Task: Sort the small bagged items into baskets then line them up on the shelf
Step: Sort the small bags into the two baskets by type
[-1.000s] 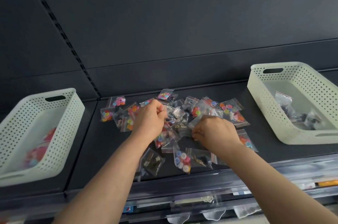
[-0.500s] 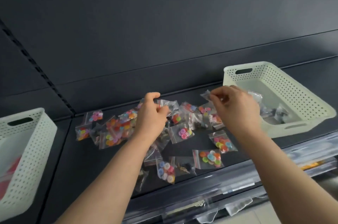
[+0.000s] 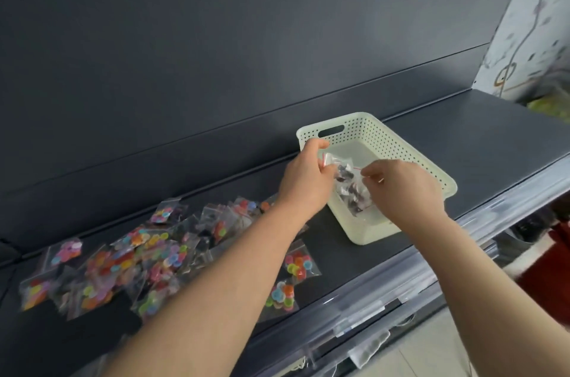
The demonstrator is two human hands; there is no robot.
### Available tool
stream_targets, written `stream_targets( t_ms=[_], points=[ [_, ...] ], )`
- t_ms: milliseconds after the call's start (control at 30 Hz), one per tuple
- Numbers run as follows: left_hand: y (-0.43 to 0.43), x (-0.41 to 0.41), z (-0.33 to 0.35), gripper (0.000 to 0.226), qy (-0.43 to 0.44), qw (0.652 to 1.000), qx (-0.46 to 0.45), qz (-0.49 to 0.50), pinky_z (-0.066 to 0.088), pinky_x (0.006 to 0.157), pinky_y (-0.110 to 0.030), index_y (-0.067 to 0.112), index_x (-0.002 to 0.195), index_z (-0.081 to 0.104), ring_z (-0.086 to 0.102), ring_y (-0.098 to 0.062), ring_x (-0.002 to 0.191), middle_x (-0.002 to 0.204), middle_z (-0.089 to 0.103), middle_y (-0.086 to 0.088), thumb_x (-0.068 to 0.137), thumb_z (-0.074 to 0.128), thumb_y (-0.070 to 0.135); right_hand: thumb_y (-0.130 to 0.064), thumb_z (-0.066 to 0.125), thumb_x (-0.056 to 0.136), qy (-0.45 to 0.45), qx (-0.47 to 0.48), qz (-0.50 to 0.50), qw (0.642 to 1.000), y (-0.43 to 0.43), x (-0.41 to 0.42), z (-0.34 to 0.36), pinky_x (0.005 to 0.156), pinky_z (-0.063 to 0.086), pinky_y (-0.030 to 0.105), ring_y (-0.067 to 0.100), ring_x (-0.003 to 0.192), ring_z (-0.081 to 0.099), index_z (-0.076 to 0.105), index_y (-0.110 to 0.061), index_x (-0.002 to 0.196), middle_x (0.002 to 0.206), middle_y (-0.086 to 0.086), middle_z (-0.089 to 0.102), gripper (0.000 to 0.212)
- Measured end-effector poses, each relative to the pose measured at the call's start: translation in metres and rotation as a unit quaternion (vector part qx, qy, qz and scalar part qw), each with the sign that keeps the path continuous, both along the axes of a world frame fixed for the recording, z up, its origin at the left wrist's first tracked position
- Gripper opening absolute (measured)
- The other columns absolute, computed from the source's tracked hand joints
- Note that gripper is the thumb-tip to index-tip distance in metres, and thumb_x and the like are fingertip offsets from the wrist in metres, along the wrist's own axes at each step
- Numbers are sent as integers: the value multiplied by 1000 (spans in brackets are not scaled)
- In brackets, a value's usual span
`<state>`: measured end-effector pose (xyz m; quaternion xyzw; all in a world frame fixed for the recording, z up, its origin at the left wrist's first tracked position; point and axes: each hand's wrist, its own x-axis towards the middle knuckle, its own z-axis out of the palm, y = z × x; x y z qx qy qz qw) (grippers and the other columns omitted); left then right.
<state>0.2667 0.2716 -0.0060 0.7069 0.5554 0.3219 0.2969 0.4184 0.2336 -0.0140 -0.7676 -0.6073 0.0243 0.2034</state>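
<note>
On the shelf (image 3: 493,142), far left, lies the pile of button bags (image 3: 148,256): mostly bright ones, a few darker ones mixed in, not yet sorted. My left grip (image 3: 303,174) is at the left wall of the basket (image 3: 401,142), thumb and fingers clamped on 1 clear bag of dark parts (image 3: 337,164) by its red-striped top. Below it, inside the basket, lie more dark bags (image 3: 354,198). My right grip (image 3: 407,188) hangs over the basket too, fingertips drawn together at a bag's edge. I cannot tell whether they hold it or only touch it. I judge this the drop step of the dark sort. Next calls for letting go low inside the walls, then reaching left for another dark bag.
</note>
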Motion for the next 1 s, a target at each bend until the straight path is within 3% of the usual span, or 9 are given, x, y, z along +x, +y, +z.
stream_targets(
  t_ms=[100,233,400,533,667,900,1000],
  points=[
    [6,-2,0,42,63,998,-3,24,50,88,-39,27,135,44,59,-19,101,99,67,6,95,54,19,-27,47,93,-4,20,27,999,0,-6,2,69,52,30,17,92,63,66,-36,110,104,-12,69,27],
    [6,-48,-8,33,136,983,-4,124,53,81,-38,29,125,53,61,-17,97,105,66,11,96,48,14,-27,48,95,-13,58,105,993,0,-33,6,67,51,31,16,92,62,67,-35,110,104,-11,67,25],
    [-15,-105,-27,16,334,937,-88,46,45,96,-38,37,105,68,48,-20,116,113,61,6,91,64,31,-20,51,94,4,41,221,974,8,-79,0,68,48,31,24,93,62,68,-29,111,102,-2,66,26],
    [-33,-132,-31,22,318,942,-81,65,45,97,-38,34,107,68,48,-19,116,114,60,6,86,72,29,-7,52,88,-15,-37,255,966,14,-103,-20,74,48,32,26,98,62,65,-26,113,104,1,63,34],
    [-41,-150,-24,30,308,944,-76,88,46,95,-39,31,114,64,52,-18,116,120,59,4,86,72,26,-14,53,91,-34,-65,256,964,9,-111,-34,76,48,32,25,107,57,56,-24,127,122,2,58,38],
    [-42,-150,-19,30,365,923,-32,118,46,93,-38,28,120,62,50,-21,117,123,59,2,91,64,38,-19,60,87,31,-92,264,959,5,-112,-40,68,43,25,21,84,60,64,-22,116,96,-1,60,30],
    [-28,-126,-21,27,366,925,20,96,41,90,-39,31,120,62,47,-22,116,122,62,4,97,53,42,-22,55,93,32,-50,214,975,4,-107,-45,73,49,31,23,91,62,60,-18,121,103,2,60,29]
  ],
)
